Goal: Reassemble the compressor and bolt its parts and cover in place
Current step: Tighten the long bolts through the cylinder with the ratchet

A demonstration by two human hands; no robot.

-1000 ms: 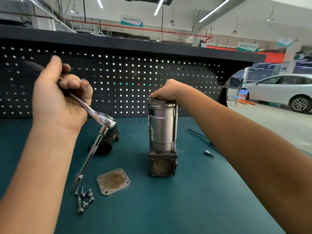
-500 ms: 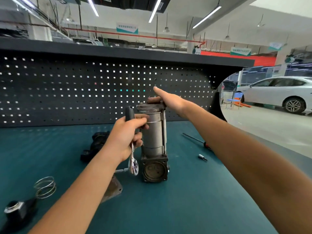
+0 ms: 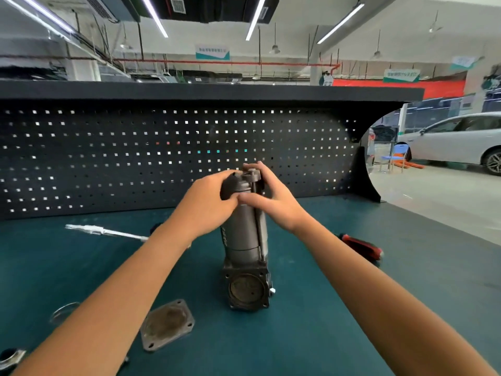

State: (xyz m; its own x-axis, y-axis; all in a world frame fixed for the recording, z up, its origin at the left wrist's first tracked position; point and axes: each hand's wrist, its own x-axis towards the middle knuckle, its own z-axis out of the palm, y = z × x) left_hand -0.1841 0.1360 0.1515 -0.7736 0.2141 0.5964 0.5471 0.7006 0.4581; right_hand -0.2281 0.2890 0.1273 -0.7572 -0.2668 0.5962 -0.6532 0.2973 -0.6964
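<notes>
The grey metal cylindrical compressor (image 3: 245, 234) stands upright on the teal bench mat (image 3: 311, 335), between the two forearms. Its square flanged base faces the person, with the round opening bare. Both hands meet at its top.

The left hand (image 3: 206, 204) is clenched round a dark grip, which I take for the handle of the black-handled ratchet (image 3: 229, 185); blur makes that uncertain. The right hand (image 3: 273, 199) grasps the cylinder's top, with its thumb laid across the barrel and its fingers arched over the head of the long steel through-bolt (image 3: 257, 218) that runs down the side.

Half a second ago the left hand held the ratchet hanging beside the barrel and the right lay flat on the cap. Now the tool is up at the bolt head. That suggests tightening the through-bolt is the step in hand.

The square grey cover plate (image 3: 168, 324) lies flat under the left forearm, not yet fitted, so the task looks well short of done.

Left of the left arm lies a blurred silver tool (image 3: 103, 230). A red-handled screwdriver (image 3: 363, 248) lies right of the right forearm.
</notes>
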